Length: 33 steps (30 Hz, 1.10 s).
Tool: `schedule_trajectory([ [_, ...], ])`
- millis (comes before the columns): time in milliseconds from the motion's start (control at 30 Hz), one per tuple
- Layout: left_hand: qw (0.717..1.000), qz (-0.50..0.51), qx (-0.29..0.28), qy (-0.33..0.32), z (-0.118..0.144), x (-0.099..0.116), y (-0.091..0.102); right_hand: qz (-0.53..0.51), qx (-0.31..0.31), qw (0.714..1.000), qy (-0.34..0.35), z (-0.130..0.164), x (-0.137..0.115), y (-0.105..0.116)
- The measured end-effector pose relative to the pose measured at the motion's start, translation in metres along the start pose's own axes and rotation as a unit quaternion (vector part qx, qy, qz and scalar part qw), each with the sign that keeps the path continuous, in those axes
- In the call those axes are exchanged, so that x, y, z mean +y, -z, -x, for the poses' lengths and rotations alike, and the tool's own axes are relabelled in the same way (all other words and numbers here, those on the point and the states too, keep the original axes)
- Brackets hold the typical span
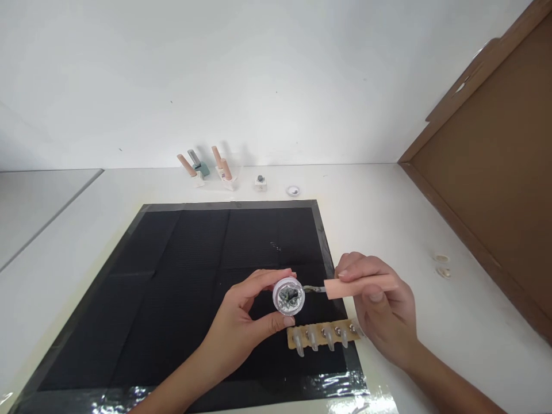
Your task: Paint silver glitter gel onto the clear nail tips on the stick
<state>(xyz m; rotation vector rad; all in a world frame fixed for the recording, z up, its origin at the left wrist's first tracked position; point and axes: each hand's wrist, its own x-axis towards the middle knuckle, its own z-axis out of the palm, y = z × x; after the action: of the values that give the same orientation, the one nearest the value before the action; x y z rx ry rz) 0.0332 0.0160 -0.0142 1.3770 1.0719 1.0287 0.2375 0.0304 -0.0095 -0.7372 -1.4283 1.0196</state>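
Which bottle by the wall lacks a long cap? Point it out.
The rightmost bottle: a short grey top shows there, while the other bottles wear long caps.

Bright white light fills the place, seemingly from overhead, laying soft grey shadows on the wall (276,86) behind the small bottles (226,169). Hard glare breaks across the glossy border (345,382) nearest me, and the jar (288,296) glints inside; the far bottles look slightly soft, the outer edges stretched.

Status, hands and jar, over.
Left hand holding open jar. Right hand gripping peach handle, its brush beside jar. Jar's mouth unobstructed; nail-tip strip nearby.
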Motion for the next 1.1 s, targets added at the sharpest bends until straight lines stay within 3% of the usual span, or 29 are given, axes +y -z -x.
schedule_trajectory([
  [200,1.000,-0.023,0.009,0.003,-0.001,-0.001,0.000,0.031,-0.013,0.999,0.026,0.001,0.005,0.001],
  [667,0.995,-0.096,0.021,-0.020,-0.001,0.001,-0.003,0.066,-0.015,0.993,-0.094,-0.004,-0.004,-0.002],
  [1100,0.986,-0.159,0.006,-0.048,-0.003,0.004,-0.005,0.091,-0.031,0.992,-0.077,-0.009,-0.006,-0.005],
])
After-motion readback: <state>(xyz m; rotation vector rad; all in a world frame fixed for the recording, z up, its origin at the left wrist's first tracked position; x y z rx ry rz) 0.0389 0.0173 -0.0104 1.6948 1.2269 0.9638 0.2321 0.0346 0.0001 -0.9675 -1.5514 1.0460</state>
